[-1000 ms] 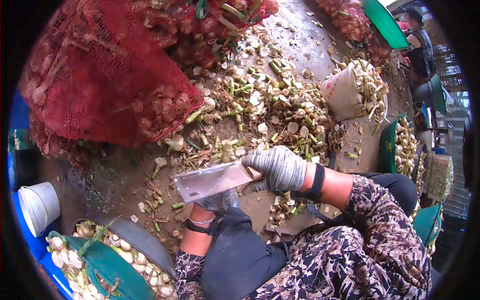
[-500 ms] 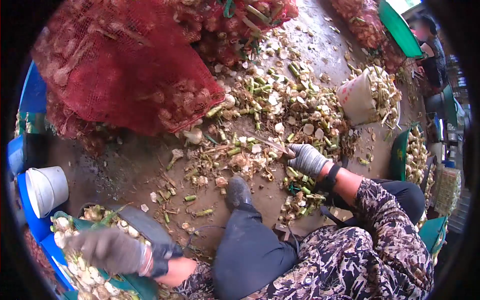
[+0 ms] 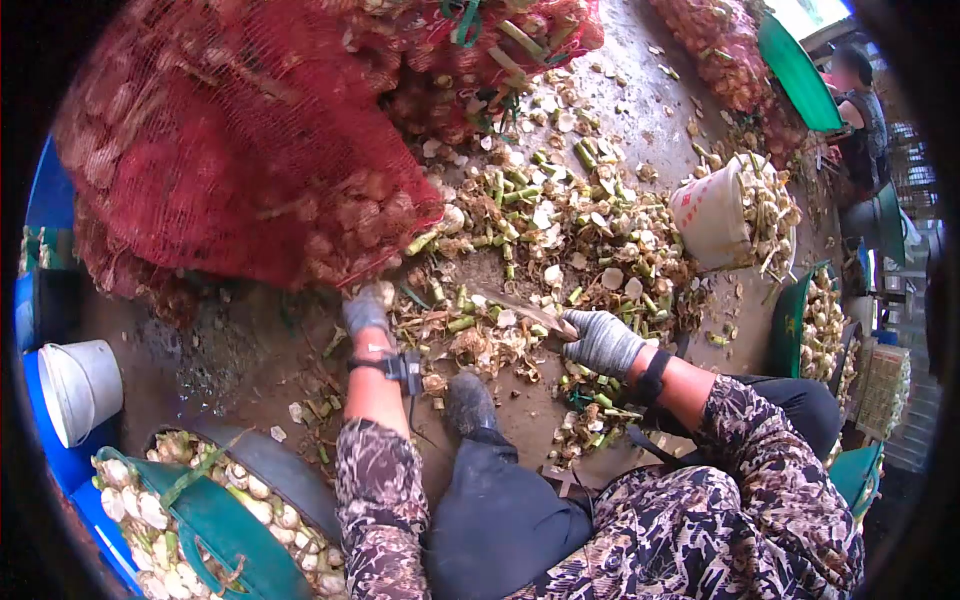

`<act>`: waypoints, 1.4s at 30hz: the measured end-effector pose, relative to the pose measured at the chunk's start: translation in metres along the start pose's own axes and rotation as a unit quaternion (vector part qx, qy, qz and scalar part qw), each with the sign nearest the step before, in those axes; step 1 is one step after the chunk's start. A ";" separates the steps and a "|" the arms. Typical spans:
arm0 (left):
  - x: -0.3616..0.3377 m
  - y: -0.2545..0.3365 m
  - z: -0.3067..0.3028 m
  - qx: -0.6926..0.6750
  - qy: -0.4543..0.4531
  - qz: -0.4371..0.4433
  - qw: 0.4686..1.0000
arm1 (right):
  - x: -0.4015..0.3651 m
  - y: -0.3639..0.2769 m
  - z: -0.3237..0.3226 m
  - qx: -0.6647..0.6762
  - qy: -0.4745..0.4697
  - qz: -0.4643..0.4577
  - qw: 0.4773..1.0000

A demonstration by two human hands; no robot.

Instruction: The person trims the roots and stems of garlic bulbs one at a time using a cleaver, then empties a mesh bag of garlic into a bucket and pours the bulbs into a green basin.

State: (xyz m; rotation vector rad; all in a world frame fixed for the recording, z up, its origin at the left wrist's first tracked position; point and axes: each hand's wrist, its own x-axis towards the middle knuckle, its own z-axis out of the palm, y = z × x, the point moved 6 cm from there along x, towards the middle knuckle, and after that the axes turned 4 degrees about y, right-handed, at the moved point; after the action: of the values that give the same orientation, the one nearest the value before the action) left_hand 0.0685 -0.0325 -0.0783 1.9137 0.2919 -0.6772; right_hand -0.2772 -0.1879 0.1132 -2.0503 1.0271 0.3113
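My right hand (image 3: 605, 343), in a grey knit glove, is closed on the handle of a knife (image 3: 535, 315). The blade points left, above the scattered garlic trimmings (image 3: 480, 345). My left hand (image 3: 366, 312), also gloved, reaches down by the lower edge of a red mesh sack (image 3: 250, 180) full of garlic. Its fingers are curled round a pale garlic bulb (image 3: 384, 293), which they partly cover. Cut stems, skins and root ends (image 3: 560, 220) lie on the floor ahead of both hands.
At lower left are a green basket (image 3: 235, 535) of trimmed garlic, a dark tub (image 3: 285, 470) and a white bucket (image 3: 85, 385). A tipped white bucket (image 3: 710, 220) of stems lies at right, near a green tub (image 3: 792, 320) of garlic. Another person (image 3: 862, 125) is at far right.
My left hand has moved from over the garlic basket at lower left, up and right to the bulb by the sack. My right hand keeps the knife, shifted slightly left and down.
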 end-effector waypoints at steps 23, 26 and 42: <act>-0.266 0.042 -0.016 0.224 -0.489 0.063 0.841 | -0.024 -0.036 -0.033 0.067 0.062 -0.020 0.996; -0.280 0.061 -0.002 0.252 -0.511 0.209 0.795 | -0.024 -0.099 -0.032 0.037 0.029 -0.083 0.995; -0.235 0.033 -0.022 -0.249 -0.467 0.036 0.848 | 0.001 -0.055 0.024 0.150 0.082 -0.067 0.983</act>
State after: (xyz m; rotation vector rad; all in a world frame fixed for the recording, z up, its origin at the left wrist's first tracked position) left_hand -0.0991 -0.0038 0.0889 0.9333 -0.2165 -1.2509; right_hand -0.2313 -0.1512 0.1274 -1.8792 0.9627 -0.0796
